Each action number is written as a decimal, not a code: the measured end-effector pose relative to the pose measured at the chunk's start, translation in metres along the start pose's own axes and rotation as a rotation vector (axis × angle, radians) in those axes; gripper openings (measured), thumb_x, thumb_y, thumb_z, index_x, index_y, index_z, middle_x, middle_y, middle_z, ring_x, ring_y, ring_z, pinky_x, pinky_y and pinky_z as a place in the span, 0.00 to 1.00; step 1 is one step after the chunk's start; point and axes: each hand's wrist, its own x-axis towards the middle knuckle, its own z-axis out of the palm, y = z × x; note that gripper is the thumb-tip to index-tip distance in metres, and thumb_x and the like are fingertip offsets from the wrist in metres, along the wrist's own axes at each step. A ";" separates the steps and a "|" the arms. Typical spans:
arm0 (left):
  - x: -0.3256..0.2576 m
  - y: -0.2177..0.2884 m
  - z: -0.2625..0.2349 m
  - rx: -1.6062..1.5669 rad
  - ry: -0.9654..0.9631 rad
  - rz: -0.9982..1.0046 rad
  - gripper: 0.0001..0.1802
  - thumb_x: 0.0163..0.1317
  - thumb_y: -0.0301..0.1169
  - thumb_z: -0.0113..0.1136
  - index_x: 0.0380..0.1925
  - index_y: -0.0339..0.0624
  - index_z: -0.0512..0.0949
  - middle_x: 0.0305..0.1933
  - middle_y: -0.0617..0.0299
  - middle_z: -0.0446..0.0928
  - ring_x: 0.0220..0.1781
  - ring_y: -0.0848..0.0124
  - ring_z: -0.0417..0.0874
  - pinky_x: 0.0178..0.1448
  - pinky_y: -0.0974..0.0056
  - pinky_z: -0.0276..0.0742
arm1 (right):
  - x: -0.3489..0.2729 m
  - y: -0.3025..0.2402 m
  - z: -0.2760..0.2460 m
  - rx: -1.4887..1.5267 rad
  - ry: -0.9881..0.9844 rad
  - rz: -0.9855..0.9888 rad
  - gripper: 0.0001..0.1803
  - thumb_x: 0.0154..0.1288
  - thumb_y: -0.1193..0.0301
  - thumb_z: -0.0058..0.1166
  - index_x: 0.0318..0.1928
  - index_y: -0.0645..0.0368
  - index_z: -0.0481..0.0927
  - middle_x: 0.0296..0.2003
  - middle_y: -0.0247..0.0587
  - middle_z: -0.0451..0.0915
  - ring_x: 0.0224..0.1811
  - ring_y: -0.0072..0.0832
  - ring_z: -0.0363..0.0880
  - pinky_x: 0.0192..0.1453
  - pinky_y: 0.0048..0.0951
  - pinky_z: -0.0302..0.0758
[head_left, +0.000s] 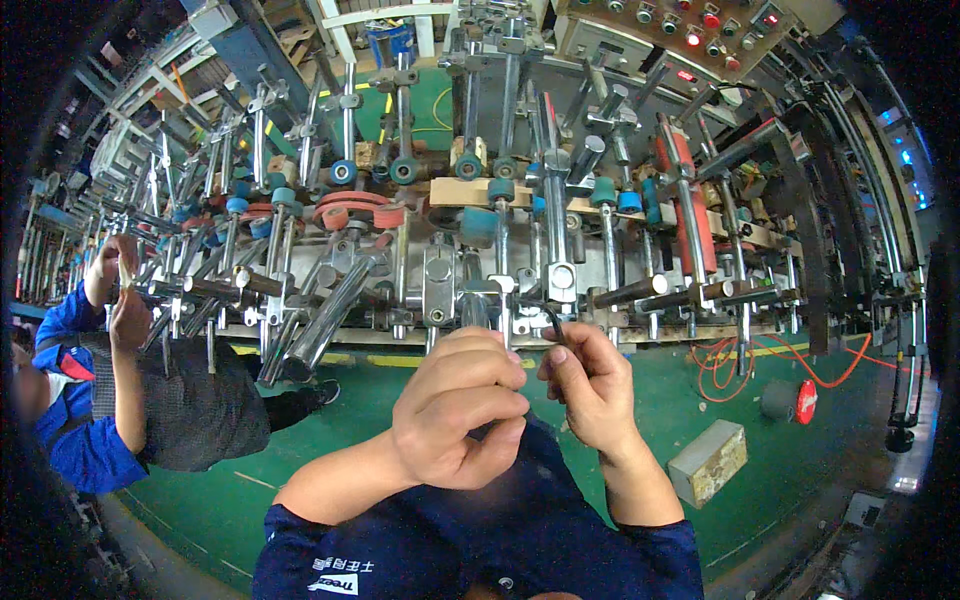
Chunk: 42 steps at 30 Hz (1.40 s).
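Left hand [462, 405] fisted, contents hidden; right hand [592, 385] pinching a thin black key [556, 325], near the machine's steel rail [640, 292]. Far left, a co-worker's hands [125, 300] on rods.

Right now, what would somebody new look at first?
Probably the two bare hands in the middle: the left hand curled in a fist beside the right hand, which pinches a thin dark bent tool. Behind them stretches a big machine of shiny rods with teal rollers.
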 end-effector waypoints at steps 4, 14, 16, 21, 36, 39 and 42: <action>0.002 0.005 0.001 -0.035 0.026 -0.035 0.14 0.54 0.22 0.67 0.42 0.37 0.79 0.46 0.49 0.82 0.46 0.53 0.84 0.58 0.45 0.80 | 0.000 -0.013 -0.008 0.170 -0.113 0.033 0.11 0.76 0.75 0.53 0.55 0.61 0.74 0.30 0.34 0.83 0.27 0.17 0.78 0.29 0.20 0.73; -0.007 0.002 0.013 0.012 0.157 -0.144 0.14 0.54 0.14 0.60 0.41 0.36 0.80 0.44 0.52 0.82 0.48 0.55 0.85 0.62 0.47 0.79 | 0.026 -0.008 0.030 0.393 -0.213 -0.097 0.12 0.82 0.65 0.46 0.53 0.61 0.75 0.49 0.38 0.83 0.37 0.17 0.78 0.37 0.20 0.75; -0.005 0.001 0.015 0.065 0.152 -0.116 0.14 0.54 0.14 0.60 0.42 0.36 0.80 0.44 0.53 0.82 0.47 0.55 0.85 0.62 0.48 0.79 | 0.031 -0.001 0.033 0.427 -0.294 -0.169 0.14 0.83 0.65 0.45 0.56 0.62 0.75 0.54 0.40 0.80 0.47 0.20 0.77 0.51 0.25 0.76; -0.010 0.001 0.021 0.124 0.207 -0.090 0.15 0.53 0.14 0.60 0.42 0.37 0.79 0.43 0.55 0.83 0.48 0.54 0.84 0.61 0.49 0.79 | 0.042 0.000 0.042 0.513 -0.430 -0.173 0.16 0.84 0.63 0.42 0.56 0.63 0.75 0.44 0.33 0.78 0.45 0.17 0.76 0.49 0.23 0.77; 0.118 0.044 -0.038 0.568 -0.869 -0.332 0.19 0.62 0.27 0.62 0.54 0.41 0.80 0.55 0.49 0.80 0.58 0.50 0.81 0.61 0.52 0.76 | 0.042 -0.005 0.041 0.456 -0.546 -0.203 0.16 0.84 0.64 0.42 0.57 0.64 0.75 0.37 0.32 0.71 0.32 0.17 0.73 0.37 0.22 0.74; 0.137 0.034 -0.042 0.478 -1.005 -0.544 0.16 0.61 0.25 0.64 0.50 0.44 0.85 0.44 0.51 0.85 0.50 0.53 0.86 0.57 0.54 0.80 | 0.043 -0.010 0.039 0.485 -0.578 -0.187 0.16 0.84 0.65 0.42 0.58 0.64 0.75 0.40 0.33 0.70 0.33 0.18 0.74 0.38 0.22 0.75; 0.138 0.014 -0.050 0.433 -1.048 -0.448 0.11 0.61 0.26 0.66 0.45 0.45 0.87 0.40 0.54 0.87 0.45 0.55 0.88 0.56 0.55 0.81 | 0.044 -0.010 0.038 0.509 -0.598 -0.153 0.16 0.82 0.64 0.46 0.59 0.63 0.75 0.42 0.32 0.70 0.38 0.19 0.75 0.40 0.22 0.76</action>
